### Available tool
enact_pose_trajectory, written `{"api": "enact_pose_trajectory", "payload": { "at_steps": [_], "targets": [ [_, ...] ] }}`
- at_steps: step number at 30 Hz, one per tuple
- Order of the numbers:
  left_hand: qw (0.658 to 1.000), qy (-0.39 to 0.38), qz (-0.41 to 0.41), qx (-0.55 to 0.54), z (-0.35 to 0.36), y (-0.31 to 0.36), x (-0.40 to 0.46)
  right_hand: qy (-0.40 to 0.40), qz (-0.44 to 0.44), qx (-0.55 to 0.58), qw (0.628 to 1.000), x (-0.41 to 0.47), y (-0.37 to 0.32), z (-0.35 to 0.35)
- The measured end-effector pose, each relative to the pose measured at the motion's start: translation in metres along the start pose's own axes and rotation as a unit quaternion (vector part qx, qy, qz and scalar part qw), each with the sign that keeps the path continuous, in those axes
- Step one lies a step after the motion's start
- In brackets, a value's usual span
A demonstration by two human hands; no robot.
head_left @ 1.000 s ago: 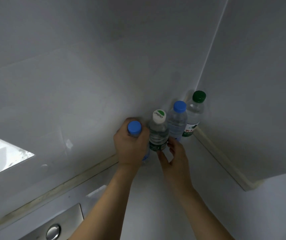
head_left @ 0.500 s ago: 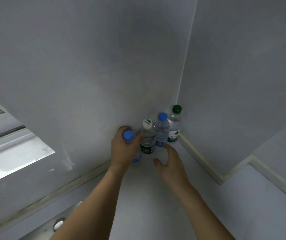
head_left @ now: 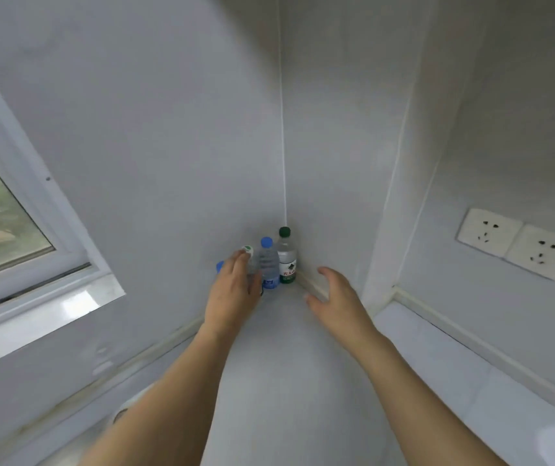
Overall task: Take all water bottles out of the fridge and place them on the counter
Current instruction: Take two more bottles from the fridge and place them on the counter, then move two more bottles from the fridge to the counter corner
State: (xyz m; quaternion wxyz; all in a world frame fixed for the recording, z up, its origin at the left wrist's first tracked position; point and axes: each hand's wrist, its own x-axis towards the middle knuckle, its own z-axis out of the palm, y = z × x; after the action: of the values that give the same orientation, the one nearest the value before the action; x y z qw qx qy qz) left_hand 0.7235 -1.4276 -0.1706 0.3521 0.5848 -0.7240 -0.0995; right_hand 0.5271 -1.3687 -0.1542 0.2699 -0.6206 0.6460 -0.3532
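Several water bottles stand in a row in the far corner of the white counter (head_left: 289, 371). A green-capped bottle (head_left: 286, 260) is deepest in the corner, then a blue-capped bottle (head_left: 268, 264), then a white-capped bottle (head_left: 248, 252) and another blue-capped bottle (head_left: 220, 266), of which only the cap shows. My left hand (head_left: 234, 292) hovers in front of these two with straight fingers and holds nothing. My right hand (head_left: 335, 301) is open, apart from the bottles, to their right. No fridge is in view.
Two walls meet behind the bottles. A window (head_left: 3, 213) with a sill is on the left wall. Two wall sockets (head_left: 518, 245) are on the right wall above a lower counter section (head_left: 471, 381). A sink edge (head_left: 121, 415) shows near my left forearm.
My left hand has let go of the leftmost blue-capped bottle and drawn back, fingers straightened. My right hand moved right, away from the bottles. The view has pulled back and risen.
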Motion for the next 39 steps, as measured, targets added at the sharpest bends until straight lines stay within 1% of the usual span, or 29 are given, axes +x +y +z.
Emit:
{"api": "enact_pose_trajectory", "payload": {
  "at_steps": [2, 6, 11, 21, 29, 36, 39],
  "targets": [
    [0.999, -0.012, 0.041, 0.001, -0.001, 0.024, -0.010, 0.010, 0.003, -0.015, 1.000, -0.019, 0.002, -0.023],
    [0.996, -0.016, 0.090, -0.007, 0.005, 0.072, -0.023, 0.034, 0.023, -0.039, 0.998, -0.052, 0.008, -0.066],
    [0.986, -0.026, 0.161, -0.018, 0.019, 0.138, -0.033, 0.087, 0.050, -0.068, 0.993, -0.089, 0.021, -0.119],
    [0.959, -0.067, 0.267, -0.068, 0.049, 0.256, -0.056, 0.182, 0.105, -0.110, 0.972, -0.163, 0.051, -0.216],
    [0.934, -0.099, 0.323, -0.116, 0.070, 0.334, -0.083, 0.252, 0.156, -0.137, 0.945, -0.228, 0.071, -0.275],
    [0.900, -0.146, 0.384, -0.149, 0.096, 0.387, -0.118, 0.303, 0.213, -0.155, 0.916, -0.294, 0.085, -0.304],
    [0.878, -0.178, 0.413, -0.164, 0.112, 0.410, -0.139, 0.335, 0.249, -0.168, 0.893, -0.330, 0.091, -0.314]
  ]
}}
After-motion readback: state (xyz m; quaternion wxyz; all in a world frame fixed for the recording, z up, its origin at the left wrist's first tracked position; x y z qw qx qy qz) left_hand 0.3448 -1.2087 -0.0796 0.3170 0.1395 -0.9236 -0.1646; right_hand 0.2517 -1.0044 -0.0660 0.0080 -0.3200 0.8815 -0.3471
